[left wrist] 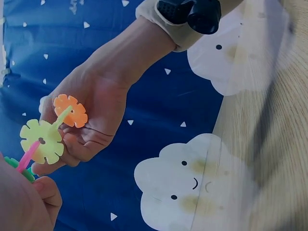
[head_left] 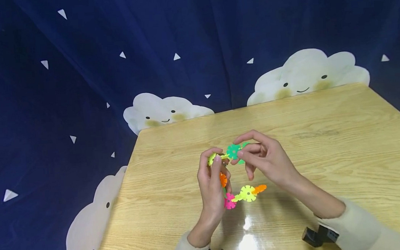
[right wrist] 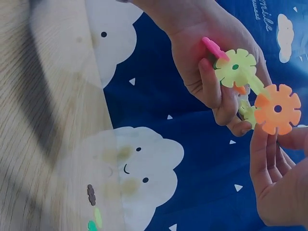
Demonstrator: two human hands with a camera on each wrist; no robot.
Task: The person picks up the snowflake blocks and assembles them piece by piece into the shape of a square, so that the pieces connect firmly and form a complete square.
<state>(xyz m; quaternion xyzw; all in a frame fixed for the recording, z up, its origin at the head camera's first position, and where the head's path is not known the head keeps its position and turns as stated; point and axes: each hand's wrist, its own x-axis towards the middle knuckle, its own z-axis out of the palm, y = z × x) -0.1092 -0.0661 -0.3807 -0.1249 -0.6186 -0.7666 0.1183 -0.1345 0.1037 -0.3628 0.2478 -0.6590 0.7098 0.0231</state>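
My left hand (head_left: 210,187) holds a chain of notched plastic flower discs, its thumb and fingers pinching a yellow disc (head_left: 211,160). An orange disc (head_left: 223,179) shows beside its palm. Below hang a pink disc (head_left: 230,201), another yellow disc (head_left: 248,193) and an orange disc at the end (head_left: 260,189). From the right, my right hand (head_left: 270,157) pinches a green disc (head_left: 233,151) between thumb and fingers, at the chain's upper end. A second green disc is partly hidden behind the right fingers. In the right wrist view, the hanging orange disc (right wrist: 277,109) overlaps the right fingers.
Both hands are over a wooden table (head_left: 161,173). A dark blue curtain (head_left: 180,34) with white triangles and clouds hangs behind it and at the left. Small brown (right wrist: 91,195) and green pieces show low in the right wrist view. Each wrist carries a black camera.
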